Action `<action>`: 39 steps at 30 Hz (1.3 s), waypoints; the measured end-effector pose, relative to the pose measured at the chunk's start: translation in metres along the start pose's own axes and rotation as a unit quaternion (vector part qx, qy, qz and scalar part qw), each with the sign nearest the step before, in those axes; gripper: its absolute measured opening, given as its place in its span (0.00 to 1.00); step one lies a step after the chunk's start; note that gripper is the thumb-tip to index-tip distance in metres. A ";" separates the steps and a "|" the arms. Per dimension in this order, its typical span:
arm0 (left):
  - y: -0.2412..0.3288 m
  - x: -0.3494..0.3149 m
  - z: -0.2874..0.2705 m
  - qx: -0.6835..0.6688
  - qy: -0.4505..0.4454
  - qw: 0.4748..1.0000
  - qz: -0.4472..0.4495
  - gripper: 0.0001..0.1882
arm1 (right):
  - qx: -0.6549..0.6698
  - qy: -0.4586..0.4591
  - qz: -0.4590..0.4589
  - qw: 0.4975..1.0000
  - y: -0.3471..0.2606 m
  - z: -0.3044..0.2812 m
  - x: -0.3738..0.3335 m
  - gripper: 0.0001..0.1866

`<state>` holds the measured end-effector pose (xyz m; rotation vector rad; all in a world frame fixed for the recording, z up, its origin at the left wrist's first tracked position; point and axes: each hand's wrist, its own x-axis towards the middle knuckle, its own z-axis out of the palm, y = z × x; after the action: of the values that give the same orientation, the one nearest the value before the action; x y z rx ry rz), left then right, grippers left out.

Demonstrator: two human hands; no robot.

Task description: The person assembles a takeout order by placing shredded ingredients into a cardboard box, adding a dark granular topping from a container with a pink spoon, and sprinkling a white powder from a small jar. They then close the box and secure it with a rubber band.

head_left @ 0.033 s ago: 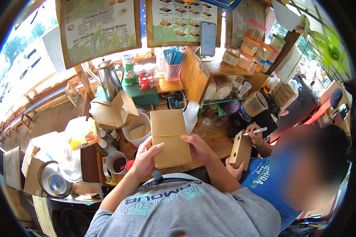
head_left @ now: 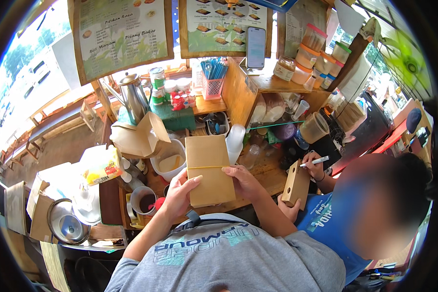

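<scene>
A brown cardboard food box [head_left: 210, 184] is held upright in front of my chest, closed, with a thin yellow rubber band [head_left: 207, 167] across its middle. My left hand [head_left: 178, 193] grips its left edge, the thumb lying on the front just below the band. On the opposite edge my right hand [head_left: 244, 182] has its thumb at the band's end. The fingers behind the box are hidden. At my right, a person in a blue shirt holds another cardboard box [head_left: 297, 184] with round holes in its side, and a white marker [head_left: 318, 161] against it.
Behind my box stand a white tub [head_left: 163, 171] and stacked clear cups [head_left: 235, 141]. An open cardboard box [head_left: 140, 136] and a metal pot [head_left: 134, 95] are further left. A measuring jug [head_left: 143, 200] is near my left forearm. A wooden shelf [head_left: 234, 92] carries a phone [head_left: 256, 47].
</scene>
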<state>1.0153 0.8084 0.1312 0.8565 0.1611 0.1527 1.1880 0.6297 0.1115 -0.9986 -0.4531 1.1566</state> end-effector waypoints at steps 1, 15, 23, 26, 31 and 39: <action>0.000 0.001 -0.001 0.008 0.007 1.000 -0.007 0.29 | -0.018 0.022 0.020 0.999 0.001 -0.001 0.000 0.26; 0.013 -0.003 -0.012 0.085 0.008 0.996 -0.036 0.39 | 0.187 0.165 -0.204 0.947 -0.008 -0.032 0.006 0.21; 0.018 0.002 -0.009 0.175 0.041 0.983 -0.035 0.30 | 0.210 0.328 -0.318 0.864 -0.016 -0.074 -0.009 0.21; 0.032 0.027 0.001 0.261 -0.002 0.965 -0.001 0.27 | 0.218 0.392 -0.312 0.838 -0.015 -0.068 -0.012 0.22; 0.066 0.104 0.028 0.491 -0.057 0.863 0.103 0.26 | 0.233 0.423 -0.277 0.831 -0.003 -0.063 -0.016 0.23; 0.088 0.277 0.055 0.689 -0.179 0.620 0.331 0.18 | 0.233 0.378 -0.271 0.854 0.023 -0.059 -0.022 0.22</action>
<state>1.2911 0.8801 0.2117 2.4818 -0.5395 0.5864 1.2115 0.5871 0.0657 -0.7417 0.1849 0.2711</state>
